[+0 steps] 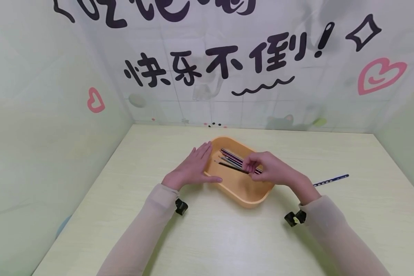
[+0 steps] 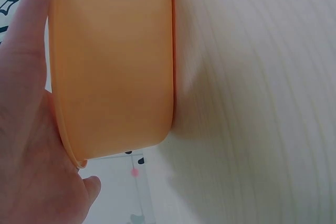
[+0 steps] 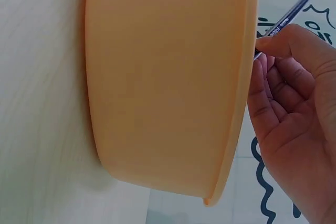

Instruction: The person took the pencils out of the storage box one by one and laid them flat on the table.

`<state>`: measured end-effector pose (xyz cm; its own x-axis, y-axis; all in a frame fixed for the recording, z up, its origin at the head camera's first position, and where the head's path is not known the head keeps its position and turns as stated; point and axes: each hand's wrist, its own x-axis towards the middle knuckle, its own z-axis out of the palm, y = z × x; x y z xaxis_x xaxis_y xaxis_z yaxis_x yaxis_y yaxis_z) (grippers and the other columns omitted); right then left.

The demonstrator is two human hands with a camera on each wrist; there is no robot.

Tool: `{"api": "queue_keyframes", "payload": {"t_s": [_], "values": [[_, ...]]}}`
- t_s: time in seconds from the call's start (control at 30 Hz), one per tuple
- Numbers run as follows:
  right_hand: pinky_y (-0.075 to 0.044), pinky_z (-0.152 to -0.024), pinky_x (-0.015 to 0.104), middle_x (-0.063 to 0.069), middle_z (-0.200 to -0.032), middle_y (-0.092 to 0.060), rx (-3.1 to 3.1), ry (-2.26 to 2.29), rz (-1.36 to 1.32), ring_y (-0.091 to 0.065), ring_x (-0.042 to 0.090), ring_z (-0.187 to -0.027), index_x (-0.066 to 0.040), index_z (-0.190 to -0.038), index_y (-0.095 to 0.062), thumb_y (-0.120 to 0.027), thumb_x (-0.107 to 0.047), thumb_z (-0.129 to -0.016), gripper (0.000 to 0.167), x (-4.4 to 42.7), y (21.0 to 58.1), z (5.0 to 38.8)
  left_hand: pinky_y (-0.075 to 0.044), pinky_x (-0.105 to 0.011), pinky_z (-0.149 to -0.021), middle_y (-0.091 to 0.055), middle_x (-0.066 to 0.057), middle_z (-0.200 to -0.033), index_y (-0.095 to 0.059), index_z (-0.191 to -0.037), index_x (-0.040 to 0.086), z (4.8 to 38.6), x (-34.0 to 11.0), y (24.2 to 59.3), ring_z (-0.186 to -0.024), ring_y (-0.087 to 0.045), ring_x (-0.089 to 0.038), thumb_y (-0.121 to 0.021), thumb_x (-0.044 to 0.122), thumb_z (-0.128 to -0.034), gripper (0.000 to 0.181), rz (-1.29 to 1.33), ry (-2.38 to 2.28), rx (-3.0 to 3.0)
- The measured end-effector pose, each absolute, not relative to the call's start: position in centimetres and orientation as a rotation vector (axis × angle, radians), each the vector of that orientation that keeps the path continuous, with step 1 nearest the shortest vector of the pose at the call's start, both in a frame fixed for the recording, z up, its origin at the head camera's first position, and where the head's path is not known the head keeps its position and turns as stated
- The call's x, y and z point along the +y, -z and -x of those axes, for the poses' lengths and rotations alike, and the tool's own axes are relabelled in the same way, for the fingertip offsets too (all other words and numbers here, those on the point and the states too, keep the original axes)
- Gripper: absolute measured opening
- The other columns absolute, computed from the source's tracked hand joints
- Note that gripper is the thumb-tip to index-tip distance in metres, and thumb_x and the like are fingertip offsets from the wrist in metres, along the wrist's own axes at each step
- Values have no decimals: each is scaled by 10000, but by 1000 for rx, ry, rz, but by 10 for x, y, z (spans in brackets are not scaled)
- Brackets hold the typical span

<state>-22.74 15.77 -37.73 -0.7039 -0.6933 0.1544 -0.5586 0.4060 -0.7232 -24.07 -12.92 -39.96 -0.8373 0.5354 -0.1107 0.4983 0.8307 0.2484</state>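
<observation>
Over the orange oblong plastic tub near the table's far edge, the right hand pinches a dark slender pencil, which weak pressure may let slip, the left hand spread against the rim.

The table is brightly, evenly lit in the head view; in the dimmer left-wrist view, soft shadow is cast beside the orange tub, toward five o'clock.

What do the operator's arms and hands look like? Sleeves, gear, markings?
Ungloved left hand and right hand; long, pale beige fabric sleeves. A small black boxy device sits by the left wrist; another black device by the right, with a yellowish patch. No cables visible.
</observation>
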Motion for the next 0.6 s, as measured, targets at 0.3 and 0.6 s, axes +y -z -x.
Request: {"api": "queue_keyframes", "payload": {"t_s": [0.3,0.6], "values": [[-588,-737,269,28,-868,-689,2491,1137,1166,-620,77,-787,-63,-931,-671,-641,70,-814,180,154,374,221,-37,-493,-1286,41,-133,-1690,-39,-1587,-17,240,-129,399,-1574,14,-298,-631,690,-845,1183,-813,-325,2833],[-607,-788,312,-53,-877,-657,2593,1101,1221,-647,76,-839,-136,-908,-658,-662,67,-803,229,159,363,213,-30,-490,-1285,40,-129,-1691,-40,-1590,-7,241,-129,399,-1575,15,-298,-624,698,-843,1182,-809,-305,2838]]}}
